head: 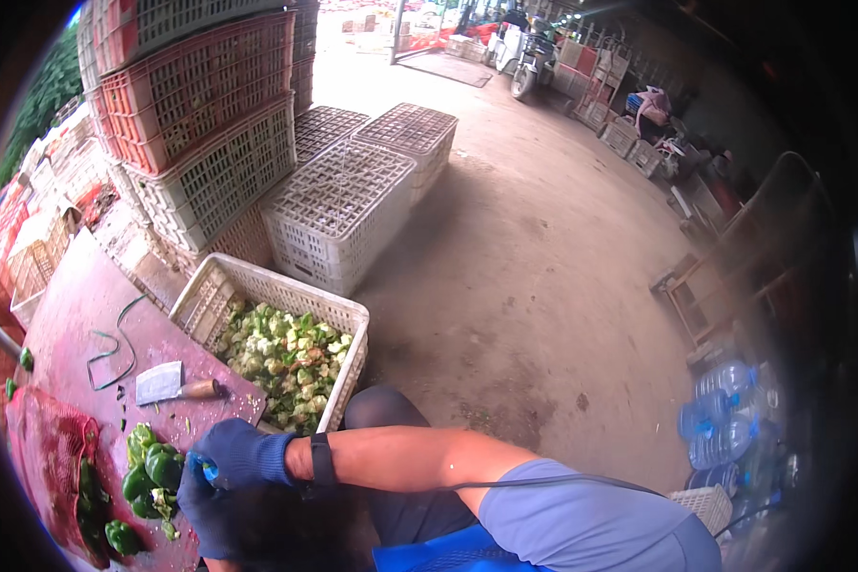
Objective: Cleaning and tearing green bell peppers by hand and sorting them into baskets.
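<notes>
Both my hands wear dark blue knit gloves and meet at the edge of a red-pink tabletop (64, 322). My right hand (232, 454) is closed around a small light-blue object that shows only in part. Against it lies my left hand (211, 511), its fingers curled; whether it grips anything is hidden. Just left of them sit several green bell peppers (163, 468) with pale cut pieces. A cleaver (161, 384) with a wooden handle lies flat above the peppers. Near the table's left edge, a red mesh bag (43, 443) holds more green peppers. A loose green strap (123, 336) lies beyond the cleaver.
A white plastic crate (361, 343) of pepper cores and trimmings adjoins the table. Behind it stand closed white crates (339, 207) and a tall crate stack (207, 107). Large clear plastic water bottles (722, 422) lie at the right; a parked three-wheeler (518, 53) is far back.
</notes>
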### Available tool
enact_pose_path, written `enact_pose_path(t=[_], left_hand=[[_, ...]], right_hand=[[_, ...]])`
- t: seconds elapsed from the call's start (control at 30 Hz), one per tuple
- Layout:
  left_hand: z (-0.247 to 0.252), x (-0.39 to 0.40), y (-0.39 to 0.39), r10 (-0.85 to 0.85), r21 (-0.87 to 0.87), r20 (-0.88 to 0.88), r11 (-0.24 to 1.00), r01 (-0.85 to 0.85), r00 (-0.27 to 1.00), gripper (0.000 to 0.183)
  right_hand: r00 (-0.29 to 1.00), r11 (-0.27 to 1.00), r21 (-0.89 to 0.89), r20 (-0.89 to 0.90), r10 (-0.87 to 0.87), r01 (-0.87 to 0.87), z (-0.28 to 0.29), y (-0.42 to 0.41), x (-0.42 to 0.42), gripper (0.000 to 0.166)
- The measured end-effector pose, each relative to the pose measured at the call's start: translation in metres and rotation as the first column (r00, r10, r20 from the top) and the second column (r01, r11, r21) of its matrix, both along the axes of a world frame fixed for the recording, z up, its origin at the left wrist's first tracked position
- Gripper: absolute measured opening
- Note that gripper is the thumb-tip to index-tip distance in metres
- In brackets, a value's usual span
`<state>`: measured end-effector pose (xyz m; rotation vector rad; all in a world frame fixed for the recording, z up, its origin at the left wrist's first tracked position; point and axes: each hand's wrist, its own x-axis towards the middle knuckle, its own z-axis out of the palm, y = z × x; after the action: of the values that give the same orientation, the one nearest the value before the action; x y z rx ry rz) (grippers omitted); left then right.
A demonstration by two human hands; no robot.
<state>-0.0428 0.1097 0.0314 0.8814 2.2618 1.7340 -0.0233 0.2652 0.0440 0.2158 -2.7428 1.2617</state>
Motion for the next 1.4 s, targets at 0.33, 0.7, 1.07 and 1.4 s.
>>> enact_pose_path(t=[0.33, 0.7, 1.07, 1.4], left_hand=[[-0.049, -0.103, 0.053, -0.075, -0.271, -0.247, 0.962, 0.005, 0.966, 0.032], [-0.004, -0.036, 0.02, -0.78, 0.833, 0.552, 0.506, -0.224, 0.293, 0.023], [-0.016, -0.008, -0.067, -0.169, 0.345, 0.865, 0.884, -0.316, 0.473, 0.025], [-0.022, -0.005, -0.101, 0.115, 0.123, 0.894, 0.866, -0.485, 0.432, 0.025]], right_hand=[[0.775, 0.861, -0.392, -0.411, -0.48, 0.326, 0.007, 0.034, -0.016, 0.028], [0.868, 0.953, 0.243, -0.495, -0.041, 0.183, 0.025, 0.017, 0.007, 0.043], [0.956, 0.954, 0.097, -0.105, -0.273, 0.283, 0.013, 0.019, -0.035, 0.044], [0.999, 0.917, 0.4, 0.037, -0.025, 0.008, -0.028, -0.056, -0.09, 0.075]])
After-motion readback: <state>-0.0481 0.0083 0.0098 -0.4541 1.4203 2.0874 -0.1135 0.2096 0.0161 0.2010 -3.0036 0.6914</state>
